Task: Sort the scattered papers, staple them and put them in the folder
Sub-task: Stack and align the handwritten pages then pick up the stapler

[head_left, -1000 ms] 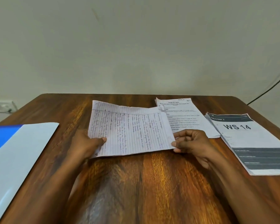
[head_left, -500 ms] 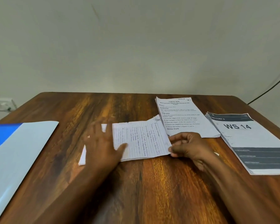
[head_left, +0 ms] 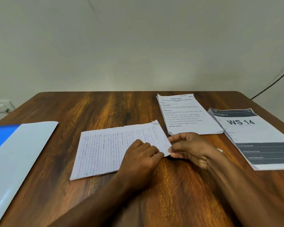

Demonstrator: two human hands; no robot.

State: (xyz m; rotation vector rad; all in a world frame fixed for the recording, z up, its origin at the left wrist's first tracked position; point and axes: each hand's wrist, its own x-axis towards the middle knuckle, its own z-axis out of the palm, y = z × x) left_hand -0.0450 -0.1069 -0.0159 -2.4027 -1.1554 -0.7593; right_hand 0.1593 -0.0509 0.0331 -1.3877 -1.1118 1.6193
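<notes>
At the left edge of the wooden bench (head_left: 92,112) lies the folder (head_left: 15,158), pale with a blue part at its far-left corner, and just right of it, apart, the handwritten lined papers (head_left: 105,149) lie flat near the middle. The left hand (head_left: 140,158) rests on the right part of these papers with fingers curled at their near-right corner, where the right hand (head_left: 189,147) pinches the same corner between thumb and fingers. Further right lie a printed instruction sheaf (head_left: 187,115) and, at the right edge, a sheaf marked WS 14 (head_left: 252,136).
</notes>
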